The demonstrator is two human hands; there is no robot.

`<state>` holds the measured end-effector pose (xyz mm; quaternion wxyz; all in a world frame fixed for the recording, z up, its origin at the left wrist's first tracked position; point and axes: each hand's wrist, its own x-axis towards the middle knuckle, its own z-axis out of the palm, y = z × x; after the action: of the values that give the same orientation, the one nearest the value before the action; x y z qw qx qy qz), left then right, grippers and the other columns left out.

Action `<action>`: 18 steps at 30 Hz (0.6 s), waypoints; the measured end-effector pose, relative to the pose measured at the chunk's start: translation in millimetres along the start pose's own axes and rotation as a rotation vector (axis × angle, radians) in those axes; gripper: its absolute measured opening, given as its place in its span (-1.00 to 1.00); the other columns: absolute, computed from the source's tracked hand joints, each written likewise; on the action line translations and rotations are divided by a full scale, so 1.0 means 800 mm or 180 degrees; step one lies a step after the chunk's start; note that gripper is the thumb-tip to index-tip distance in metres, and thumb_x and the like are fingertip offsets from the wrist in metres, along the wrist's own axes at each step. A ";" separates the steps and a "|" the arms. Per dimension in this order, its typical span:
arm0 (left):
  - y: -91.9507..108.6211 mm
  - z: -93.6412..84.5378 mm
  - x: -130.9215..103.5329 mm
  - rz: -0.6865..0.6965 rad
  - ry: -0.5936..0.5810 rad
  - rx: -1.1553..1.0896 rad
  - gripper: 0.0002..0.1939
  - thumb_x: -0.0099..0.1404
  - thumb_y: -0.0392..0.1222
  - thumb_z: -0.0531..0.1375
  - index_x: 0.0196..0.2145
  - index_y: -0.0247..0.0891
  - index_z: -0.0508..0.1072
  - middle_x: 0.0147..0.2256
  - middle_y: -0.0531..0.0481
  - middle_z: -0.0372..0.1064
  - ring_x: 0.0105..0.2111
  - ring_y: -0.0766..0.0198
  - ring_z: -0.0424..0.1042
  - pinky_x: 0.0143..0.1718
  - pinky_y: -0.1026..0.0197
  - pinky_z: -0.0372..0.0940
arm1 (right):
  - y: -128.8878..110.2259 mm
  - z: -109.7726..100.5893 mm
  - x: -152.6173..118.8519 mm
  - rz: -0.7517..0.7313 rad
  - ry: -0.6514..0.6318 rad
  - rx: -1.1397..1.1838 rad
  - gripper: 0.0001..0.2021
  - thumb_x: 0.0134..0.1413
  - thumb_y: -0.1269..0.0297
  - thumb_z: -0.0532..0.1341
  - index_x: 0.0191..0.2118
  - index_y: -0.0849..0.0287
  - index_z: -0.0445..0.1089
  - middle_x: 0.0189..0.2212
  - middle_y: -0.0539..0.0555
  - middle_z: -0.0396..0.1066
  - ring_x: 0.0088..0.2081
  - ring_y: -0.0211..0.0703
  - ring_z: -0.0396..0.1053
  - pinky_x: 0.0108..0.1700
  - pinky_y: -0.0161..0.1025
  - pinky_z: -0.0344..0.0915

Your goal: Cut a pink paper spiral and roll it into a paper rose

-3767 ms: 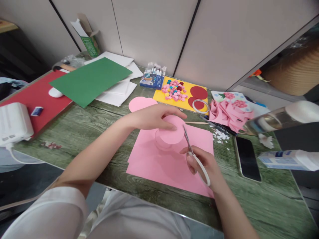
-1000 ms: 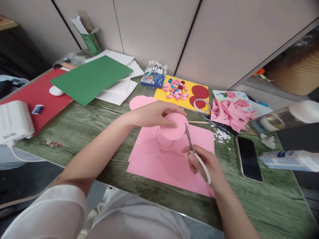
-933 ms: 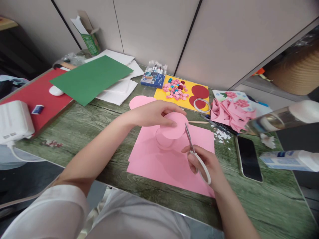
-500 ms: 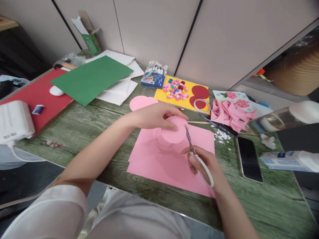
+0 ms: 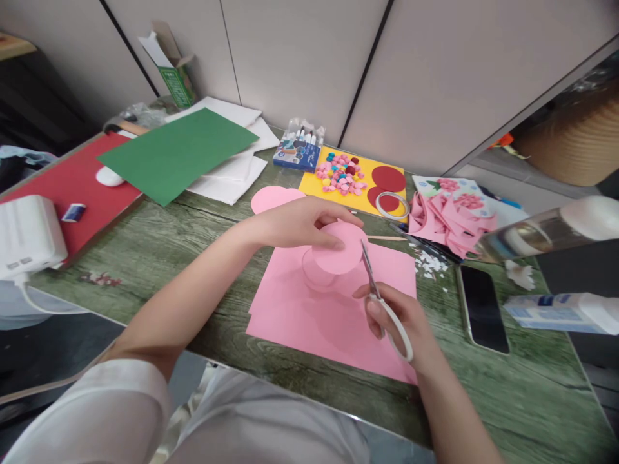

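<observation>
Between thumb and fingers, my left hand (image 5: 314,222) pinches a round pink paper disc (image 5: 336,258) and holds it just above the pink sheets (image 5: 329,328). My right hand (image 5: 399,316) grips a pair of white-handled scissors (image 5: 397,328), fingers in the loops. The blades point up and touch the disc's right edge. A circle outline shows on the top sheet, partly behind the disc. More pink paper discs (image 5: 271,198) lie on the table beyond my left wrist.
Behind stand a yellow sheet (image 5: 312,183) with small pompom-like pieces, red discs (image 5: 388,178) and a tape roll (image 5: 392,205). Pink paper scraps (image 5: 447,222), a phone (image 5: 483,309) and a bottle (image 5: 561,312) lie right. Left are a green sheet (image 5: 178,151) and a white power bank (image 5: 31,235).
The pink disc has shifted very slightly in my left hand against the blades. Both hands stay in nearly the same place.
</observation>
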<state>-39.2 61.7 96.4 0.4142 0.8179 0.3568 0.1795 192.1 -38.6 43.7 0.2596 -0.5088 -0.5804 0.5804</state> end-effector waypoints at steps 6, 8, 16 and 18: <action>0.001 -0.003 -0.001 -0.0040 0.0020 -0.0185 -0.59 0.13 -0.23 0.12 -0.03 -0.15 0.40 -0.08 0.04 0.39 -0.20 0.31 0.35 -0.27 0.30 0.19 | -0.002 -0.001 -0.001 -0.0003 0.0026 -0.0047 -0.72 0.09 0.10 0.14 -0.21 0.22 0.32 -0.65 -0.13 0.10 -0.64 -0.37 0.11 -0.58 -0.37 0.09; 0.000 -0.003 -0.001 -0.0037 0.0029 -0.0198 -0.59 0.13 -0.23 0.12 -0.03 -0.14 0.40 -0.08 0.03 0.39 -0.19 0.30 0.35 -0.28 0.30 0.19 | -0.002 -0.001 -0.001 -0.0001 0.0030 -0.0046 -0.72 0.09 0.09 0.14 -0.21 0.21 0.31 -0.65 -0.13 0.10 -0.64 -0.37 0.11 -0.58 -0.37 0.09; 0.000 -0.003 -0.002 -0.0055 -0.0052 -0.0180 -0.59 0.14 -0.24 0.12 -0.03 -0.13 0.41 -0.09 0.04 0.41 -0.18 0.28 0.36 -0.25 0.28 0.20 | -0.003 0.000 -0.001 0.0018 -0.0008 -0.0078 -0.72 0.09 0.08 0.13 -0.24 0.22 0.31 -0.66 -0.12 0.12 -0.64 -0.36 0.12 -0.58 -0.36 0.10; 0.002 -0.002 -0.002 -0.0049 -0.0098 -0.0187 -0.61 0.13 -0.24 0.13 -0.04 -0.14 0.42 -0.05 0.04 0.39 -0.12 0.26 0.35 -0.20 0.27 0.20 | -0.002 0.000 -0.001 -0.0002 -0.0031 -0.0036 -0.72 0.09 0.09 0.13 -0.24 0.22 0.30 -0.65 -0.12 0.12 -0.64 -0.36 0.12 -0.58 -0.36 0.11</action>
<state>-40.4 60.4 98.4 0.4448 0.8053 0.3513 0.1740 191.5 -39.0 45.7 0.2541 -0.5073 -0.5851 0.5795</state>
